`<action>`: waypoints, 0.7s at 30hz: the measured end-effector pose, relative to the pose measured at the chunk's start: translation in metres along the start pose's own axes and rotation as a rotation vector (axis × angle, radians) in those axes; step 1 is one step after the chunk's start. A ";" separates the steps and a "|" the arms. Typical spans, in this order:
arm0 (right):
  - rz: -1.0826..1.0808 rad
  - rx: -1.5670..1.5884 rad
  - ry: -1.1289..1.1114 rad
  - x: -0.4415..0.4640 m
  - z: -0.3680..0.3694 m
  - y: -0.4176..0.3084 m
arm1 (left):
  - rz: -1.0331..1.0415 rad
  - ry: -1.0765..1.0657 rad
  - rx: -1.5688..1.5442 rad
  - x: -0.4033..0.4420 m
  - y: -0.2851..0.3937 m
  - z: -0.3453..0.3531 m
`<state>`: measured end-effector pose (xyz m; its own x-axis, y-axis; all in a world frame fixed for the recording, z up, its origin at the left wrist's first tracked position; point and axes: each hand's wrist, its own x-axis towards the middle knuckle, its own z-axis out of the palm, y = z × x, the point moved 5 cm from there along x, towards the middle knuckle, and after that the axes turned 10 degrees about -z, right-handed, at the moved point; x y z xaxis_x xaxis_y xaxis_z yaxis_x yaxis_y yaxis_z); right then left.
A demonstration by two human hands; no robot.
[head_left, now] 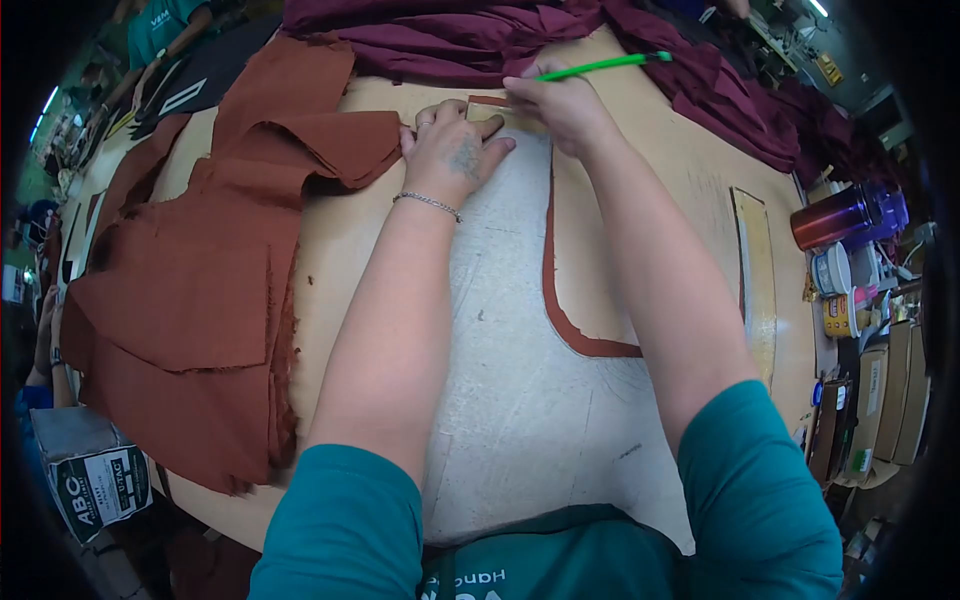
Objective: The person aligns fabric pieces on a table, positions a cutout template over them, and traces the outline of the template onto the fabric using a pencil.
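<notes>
My left hand (455, 150) lies flat with its fingers spread on the upper end of a large white pattern template (500, 280). A small yellowish piece (485, 112) shows by its fingertips. Beneath the template, rust-brown fabric (549, 270) peeks out as a narrow border along the curved right edge. Close by at the top edge, my right hand (562, 105) is closed around a slim green pencil (605, 65), whose back end points right. The writing tip is hidden by the fingers.
Rust-brown fabric (190, 290) is piled on the left of the table (330, 240). Maroon fabric (430, 40) lies along the far side. A yellowish strip (757, 260) rests at right, near a tumbler (830, 218) and tubs (832, 270). Another person's arm (180, 40) shows at upper left.
</notes>
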<state>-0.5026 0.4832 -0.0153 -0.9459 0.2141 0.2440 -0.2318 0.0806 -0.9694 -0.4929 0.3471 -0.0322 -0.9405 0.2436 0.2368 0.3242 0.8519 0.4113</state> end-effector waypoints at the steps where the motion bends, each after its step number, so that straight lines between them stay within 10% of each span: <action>1: -0.005 0.020 -0.020 0.014 0.006 0.008 | -0.024 -0.004 0.037 -0.001 -0.001 0.000; 13: -0.271 -0.631 -0.007 0.032 0.016 0.026 | -0.063 -0.044 0.127 0.000 0.002 0.008; 21: -0.258 -0.518 -0.136 0.029 -0.024 0.039 | -0.078 -0.042 0.092 -0.002 0.002 0.005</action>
<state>-0.5333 0.5161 -0.0452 -0.9023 0.0003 0.4311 -0.3493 0.5857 -0.7314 -0.4907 0.3504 -0.0362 -0.9665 0.1928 0.1693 0.2413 0.9074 0.3440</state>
